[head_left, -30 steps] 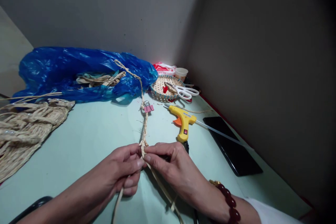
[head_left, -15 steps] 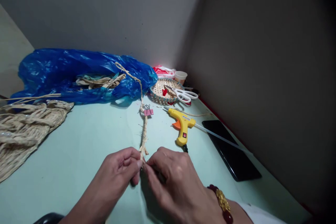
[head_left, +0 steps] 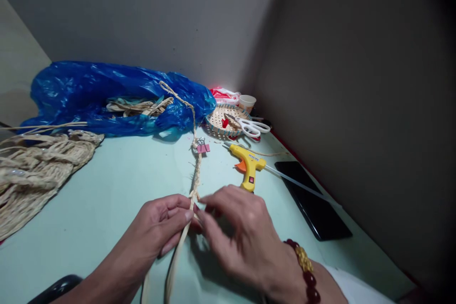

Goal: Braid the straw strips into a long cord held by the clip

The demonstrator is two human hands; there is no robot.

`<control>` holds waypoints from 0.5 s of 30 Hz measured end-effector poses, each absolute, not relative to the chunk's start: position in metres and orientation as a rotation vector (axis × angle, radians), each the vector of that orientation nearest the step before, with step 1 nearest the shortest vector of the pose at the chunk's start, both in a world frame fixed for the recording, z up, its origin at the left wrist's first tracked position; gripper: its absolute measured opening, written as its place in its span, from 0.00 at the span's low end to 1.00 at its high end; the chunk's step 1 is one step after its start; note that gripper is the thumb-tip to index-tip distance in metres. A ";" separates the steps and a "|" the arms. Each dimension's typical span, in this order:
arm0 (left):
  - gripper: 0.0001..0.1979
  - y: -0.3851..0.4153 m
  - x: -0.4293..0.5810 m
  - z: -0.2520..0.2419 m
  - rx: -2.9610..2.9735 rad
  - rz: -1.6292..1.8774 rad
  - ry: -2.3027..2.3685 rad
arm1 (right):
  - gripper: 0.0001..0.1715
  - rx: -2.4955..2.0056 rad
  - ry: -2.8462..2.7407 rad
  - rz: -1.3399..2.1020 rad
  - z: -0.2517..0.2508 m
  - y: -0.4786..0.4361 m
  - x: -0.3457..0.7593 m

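A pale braided straw cord (head_left: 197,175) runs from the blue bag down toward me, with a pink binder clip (head_left: 203,148) on it. My left hand (head_left: 167,223) pinches the cord's near end between thumb and fingers. Loose flat strands (head_left: 173,266) hang from that grip toward the front edge. Close on the right, my right hand (head_left: 238,237) has its thumb and index finger slightly apart beside the cord; whether a strand lies between its fingers is hidden. A beaded bracelet circles the right wrist.
A yellow glue gun (head_left: 250,165) and a black phone (head_left: 317,204) lie to the right. Behind stand a woven basket (head_left: 217,121) with white scissors (head_left: 252,128) and a paper cup (head_left: 247,103). The blue plastic bag (head_left: 71,88) and woven straw piece (head_left: 46,166) are left.
My right thumb and index finger have parted and moved slightly up from the pinch at the cord. Long loose strands now show below my left hand. The view has shifted slightly.
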State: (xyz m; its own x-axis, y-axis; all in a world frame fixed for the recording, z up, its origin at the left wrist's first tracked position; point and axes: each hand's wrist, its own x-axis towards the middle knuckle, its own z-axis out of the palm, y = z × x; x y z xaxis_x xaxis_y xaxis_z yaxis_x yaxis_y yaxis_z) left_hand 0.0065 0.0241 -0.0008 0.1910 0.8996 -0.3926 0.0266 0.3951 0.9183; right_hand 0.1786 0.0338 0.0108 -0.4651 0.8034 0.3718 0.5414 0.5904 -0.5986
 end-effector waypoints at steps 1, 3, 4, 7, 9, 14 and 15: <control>0.10 0.023 0.007 0.000 0.964 0.785 1.207 | 0.11 -1.163 -2.134 0.693 0.014 0.036 0.180; 0.10 0.021 0.008 0.003 0.934 0.804 1.165 | 0.11 -1.216 -2.081 1.044 0.017 0.041 0.182; 0.10 0.021 0.009 0.003 0.934 0.816 1.149 | 0.11 -1.180 -2.067 1.209 0.017 0.043 0.182; 0.13 0.021 0.010 0.002 0.990 0.814 1.123 | 0.12 -1.076 -2.020 1.409 0.014 0.047 0.182; 0.14 0.021 0.010 0.000 1.040 0.776 1.135 | 0.14 -1.089 -2.002 1.396 0.008 0.049 0.181; 0.09 0.017 0.005 0.002 1.372 0.681 1.379 | 0.14 -1.189 -1.874 1.394 -0.003 0.048 0.178; 0.10 0.016 0.003 0.004 1.461 0.661 1.435 | 0.14 -1.200 -1.861 1.362 -0.003 0.047 0.177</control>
